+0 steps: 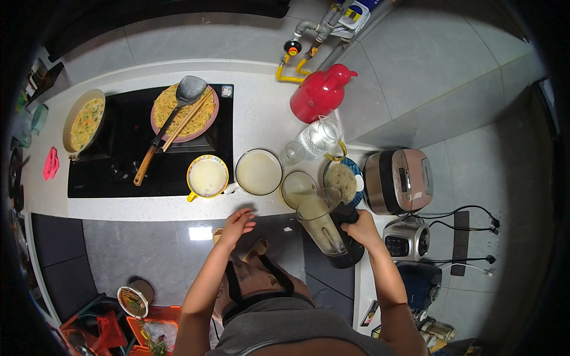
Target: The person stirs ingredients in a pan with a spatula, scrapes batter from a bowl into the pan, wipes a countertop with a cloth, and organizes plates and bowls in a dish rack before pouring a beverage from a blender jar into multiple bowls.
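My right hand grips the black handle of a clear blender jug, which is tilted with its rim over a round bowl of pale liquid. Whitish liquid lies at the jug's mouth. My left hand holds nothing, its fingers apart, in front of the counter edge. Left of the bowl stand a white-handled pan and a yellow-rimmed mug, both holding pale liquid. Behind the jug, a blue dish holds pale mush and a small white object.
A black cooktop bears a plate of noodle-like food with a spatula and chopsticks across it. A frying pan is at left. A glass pitcher, red jug and rice cooker stand behind and right.
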{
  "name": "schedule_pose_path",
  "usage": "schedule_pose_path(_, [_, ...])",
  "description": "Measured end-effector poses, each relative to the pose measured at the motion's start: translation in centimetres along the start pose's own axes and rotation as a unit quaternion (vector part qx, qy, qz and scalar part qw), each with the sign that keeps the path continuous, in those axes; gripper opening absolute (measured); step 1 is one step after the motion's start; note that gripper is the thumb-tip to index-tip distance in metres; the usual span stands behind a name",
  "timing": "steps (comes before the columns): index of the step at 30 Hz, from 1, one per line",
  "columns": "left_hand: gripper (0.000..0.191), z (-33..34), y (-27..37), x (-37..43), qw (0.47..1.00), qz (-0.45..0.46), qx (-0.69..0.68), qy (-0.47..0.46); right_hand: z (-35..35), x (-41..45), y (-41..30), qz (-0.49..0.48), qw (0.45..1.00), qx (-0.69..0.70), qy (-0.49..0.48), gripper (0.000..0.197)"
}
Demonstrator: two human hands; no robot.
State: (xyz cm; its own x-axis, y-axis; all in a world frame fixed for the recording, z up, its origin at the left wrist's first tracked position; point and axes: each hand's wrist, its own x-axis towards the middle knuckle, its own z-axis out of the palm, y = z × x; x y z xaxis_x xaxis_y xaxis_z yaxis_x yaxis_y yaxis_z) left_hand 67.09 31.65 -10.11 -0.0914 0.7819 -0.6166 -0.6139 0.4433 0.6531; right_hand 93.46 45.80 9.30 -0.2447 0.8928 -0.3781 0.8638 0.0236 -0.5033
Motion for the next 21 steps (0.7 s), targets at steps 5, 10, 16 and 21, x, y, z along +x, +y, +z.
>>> schedule_pose_path(5, [0.031,-0.4,0.0,0.1,1.0,-0.004,-0.009,0.0,-0.2,0.7,-0.2,0.008,1.0,-0.008,-0.013,0.03])
schedule_pose_path(10, [0.03,-0.8,0.0,0.3,1.0,-0.001,-0.019,-0.002,-0.5,1.2,-1.2,0.019,0.999,-0.038,-0.028,0.032])
schedule_pose_path(16, [0.028,-1.2,0.4,0.3,1.0,-0.004,-0.011,0.005,-1.0,1.5,-2.6,0.011,0.997,-0.067,-0.038,0.032])
schedule_pose_path(21, [0.029,-1.2,0.5,0.4,1.0,-0.005,-0.026,0.006,-1.1,1.8,-3.4,-0.038,0.996,-0.075,-0.02,0.019])
